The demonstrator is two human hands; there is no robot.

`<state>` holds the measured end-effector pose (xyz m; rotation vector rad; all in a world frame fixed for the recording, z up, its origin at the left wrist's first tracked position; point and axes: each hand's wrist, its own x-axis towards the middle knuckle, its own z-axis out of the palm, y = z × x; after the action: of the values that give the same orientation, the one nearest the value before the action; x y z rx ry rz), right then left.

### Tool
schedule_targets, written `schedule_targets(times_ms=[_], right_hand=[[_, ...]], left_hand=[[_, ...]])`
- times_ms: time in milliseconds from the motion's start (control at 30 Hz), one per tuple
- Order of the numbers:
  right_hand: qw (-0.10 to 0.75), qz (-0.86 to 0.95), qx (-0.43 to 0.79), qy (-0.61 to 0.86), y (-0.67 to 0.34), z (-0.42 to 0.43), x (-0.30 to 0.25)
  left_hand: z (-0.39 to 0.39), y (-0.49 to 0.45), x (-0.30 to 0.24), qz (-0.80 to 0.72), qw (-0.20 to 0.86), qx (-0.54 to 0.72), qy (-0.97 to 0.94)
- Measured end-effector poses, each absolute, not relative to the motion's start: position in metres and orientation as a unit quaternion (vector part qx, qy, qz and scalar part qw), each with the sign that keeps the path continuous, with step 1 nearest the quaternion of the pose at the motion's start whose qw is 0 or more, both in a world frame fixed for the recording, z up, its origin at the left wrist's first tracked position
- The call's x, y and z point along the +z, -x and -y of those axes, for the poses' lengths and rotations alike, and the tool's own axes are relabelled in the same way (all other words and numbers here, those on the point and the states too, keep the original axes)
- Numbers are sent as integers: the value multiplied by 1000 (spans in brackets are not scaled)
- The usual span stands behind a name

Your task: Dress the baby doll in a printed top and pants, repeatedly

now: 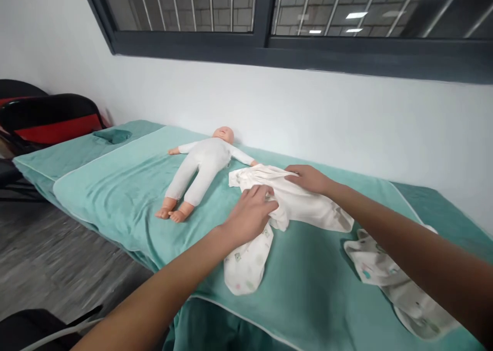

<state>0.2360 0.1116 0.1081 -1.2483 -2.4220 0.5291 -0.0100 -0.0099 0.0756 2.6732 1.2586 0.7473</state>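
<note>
A baby doll [204,163] in a white bodysuit lies on its back on a teal-covered bed [115,197], head toward the wall. Beside its right arm lies a white baby garment [304,202] with small printed patterns, partly bunched. My left hand [250,212] is closed on the garment's near fold, fingers curled into the cloth. My right hand [308,178] grips the garment's far upper edge. One printed leg or sleeve of the garment [246,264] hangs toward the bed's front edge.
A second patterned cloth [396,284] lies crumpled at the right on the bed. Black and red chairs [50,120] stand at the left beyond the bed's head end. A white wall and dark window frame [265,45] run behind. Grey floor [46,258] lies at lower left.
</note>
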Motion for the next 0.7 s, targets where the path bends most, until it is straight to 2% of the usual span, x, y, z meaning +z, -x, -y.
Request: schedule_targets(times_ms=[67,133,233,300,367,467,567,700], right_hand=[[172,879,216,388,-223,-68,134],[164,896,221,350,-217,-26,157],[179,878,208,392,-226,19,177],[166,850,224,447,-240,34,178],[148,826,245,485,-251,43,169],[153,808,305,480,-249,52,144],[212,756,433,442,-223,65,115],[387,560,612,402,-168,89,76]], left_hand=[[16,-3,90,-406,4,308,-860],[19,-12,103,-417,3,324,-849],[23,-16,119,-481,4,284,-829],[28,-14,128,-553,-2,307,-775],[36,-11,136,-588,19,395,-705],[53,-11,146,-549,105,560,-611],[75,-9,146,-504,198,634,-552],[111,6,114,-471,238,578,-623]])
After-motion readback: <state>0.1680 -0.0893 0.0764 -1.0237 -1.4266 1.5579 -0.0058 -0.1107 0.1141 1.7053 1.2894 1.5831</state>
